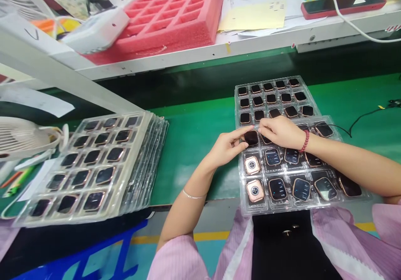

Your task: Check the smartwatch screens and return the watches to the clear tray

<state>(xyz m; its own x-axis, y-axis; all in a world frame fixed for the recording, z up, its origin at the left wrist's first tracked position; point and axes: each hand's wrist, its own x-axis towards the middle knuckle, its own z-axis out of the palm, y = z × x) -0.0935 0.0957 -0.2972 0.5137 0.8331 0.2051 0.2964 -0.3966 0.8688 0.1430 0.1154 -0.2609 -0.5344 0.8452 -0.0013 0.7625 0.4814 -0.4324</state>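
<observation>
A clear plastic tray [275, 207] of square smartwatch bodies lies before me, overlapping a second clear tray [308, 90] behind it. My left hand [224, 147] grips the left edge of a dark-screened smartwatch [250, 138] between thumb and fingers, at the near tray's back left pocket. Close beside it, my right hand [282, 132] has its fingers curled together at that pocket's upper right; whatever they pinch is hidden. Two watches in the left column, one a rose-gold smartwatch [255, 190], lie back side up. Other watches, such as one smartwatch [277, 189], show lit screens.
A tall stack of filled watch trays [138, 180] stands at the left of the green mat [191, 125]. Left of it are a white fan [25, 140] and pens. The shelf above holds a pink foam tray [166, 46] and a phone [344, 5]. A black cable [360, 116] lies right.
</observation>
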